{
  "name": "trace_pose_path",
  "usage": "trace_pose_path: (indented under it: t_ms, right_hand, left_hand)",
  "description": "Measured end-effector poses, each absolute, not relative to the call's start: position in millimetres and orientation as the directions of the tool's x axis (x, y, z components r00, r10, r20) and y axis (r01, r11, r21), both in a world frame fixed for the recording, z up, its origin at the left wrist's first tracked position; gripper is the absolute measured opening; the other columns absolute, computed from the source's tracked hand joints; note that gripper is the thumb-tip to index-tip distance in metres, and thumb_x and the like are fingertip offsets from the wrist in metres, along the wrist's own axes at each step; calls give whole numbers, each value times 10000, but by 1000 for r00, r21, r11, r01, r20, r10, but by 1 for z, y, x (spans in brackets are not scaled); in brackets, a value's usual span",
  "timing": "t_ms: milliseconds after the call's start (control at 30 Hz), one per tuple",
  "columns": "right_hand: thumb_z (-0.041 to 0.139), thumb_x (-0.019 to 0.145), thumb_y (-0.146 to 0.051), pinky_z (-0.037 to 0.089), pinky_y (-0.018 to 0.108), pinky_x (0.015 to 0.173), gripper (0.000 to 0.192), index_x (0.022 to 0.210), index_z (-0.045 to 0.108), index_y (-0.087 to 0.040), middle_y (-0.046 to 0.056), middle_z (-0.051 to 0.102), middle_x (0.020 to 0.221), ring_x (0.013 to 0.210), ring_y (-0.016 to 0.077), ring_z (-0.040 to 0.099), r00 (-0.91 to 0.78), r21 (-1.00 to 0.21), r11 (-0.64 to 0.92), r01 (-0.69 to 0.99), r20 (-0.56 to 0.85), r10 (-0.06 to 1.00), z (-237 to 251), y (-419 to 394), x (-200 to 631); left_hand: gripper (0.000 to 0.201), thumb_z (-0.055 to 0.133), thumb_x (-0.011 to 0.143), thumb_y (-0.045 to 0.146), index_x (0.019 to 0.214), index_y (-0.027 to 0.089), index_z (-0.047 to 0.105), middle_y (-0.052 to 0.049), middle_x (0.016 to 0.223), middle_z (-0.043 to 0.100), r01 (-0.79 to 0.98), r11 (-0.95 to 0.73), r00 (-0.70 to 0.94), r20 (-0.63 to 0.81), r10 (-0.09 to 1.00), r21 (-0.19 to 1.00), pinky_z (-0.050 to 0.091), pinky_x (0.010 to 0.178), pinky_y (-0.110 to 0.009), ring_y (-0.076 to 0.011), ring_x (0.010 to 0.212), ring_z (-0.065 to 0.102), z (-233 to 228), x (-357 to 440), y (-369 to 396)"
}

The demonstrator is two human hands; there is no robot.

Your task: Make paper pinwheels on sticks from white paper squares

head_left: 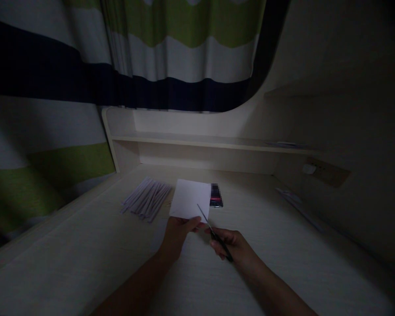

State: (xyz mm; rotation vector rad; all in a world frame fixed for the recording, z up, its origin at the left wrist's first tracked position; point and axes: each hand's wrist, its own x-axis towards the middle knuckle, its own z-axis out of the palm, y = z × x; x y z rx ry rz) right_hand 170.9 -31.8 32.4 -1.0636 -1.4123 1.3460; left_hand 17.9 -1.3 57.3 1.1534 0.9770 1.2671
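White paper [189, 197] lies straight ahead of the left hand [178, 231], its near edge pinched in that hand, thumb on top and fingers underneath. The sheet stretches away from the hand over the worktop [250, 210]; whether its far edge touches the surface I cannot tell. The right hand [232, 242] is curled round the dark handles of a pair of scissors [213, 234], just beside the left hand. The blades point forward and to the left, with the tip over the paper's right half; whether tip and paper touch is unclear, as is how far apart the blades stand.

To the left of the paper, near it, a pile of narrow paper strips [146, 199] rests on the worktop, most lying roughly side by side at a slant. Just beyond the paper's right edge is a dark object with a pink band [216, 199], partly blurred out. Further off, a shelf [197, 140] runs along the back of the worktop, and a curtain [191, 61] in green, white and navy hangs above it. On the dim right side, a white plug [309, 169] sits at a wall socket panel [331, 172].
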Motion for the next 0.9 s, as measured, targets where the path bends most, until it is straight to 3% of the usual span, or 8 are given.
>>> trace_pose_path:
  t_ms: [700,900]
  right_hand:
    - [682,569,-413,253,201,384,412,897,657,-165,-72,401,433,377,46,281,-211,-999,35,9,32,977,24,-31,172]
    - [698,550,-393,249,203,396,395,871,666,-166,-71,390,448,390,46,275,-196,-999,38,34,30,980,25,-32,171]
  left_hand:
    - [270,683,573,276,770,94,651,-88,677,688,-221,-49,95,72,993,974,475,520,-243,-191,582,633,54,17,0]
    - [357,676,581,301,884,120,624,-77,833,678,-400,-104,-53,91,994,911,501,603,-267,-207,738,628,59,14,-1]
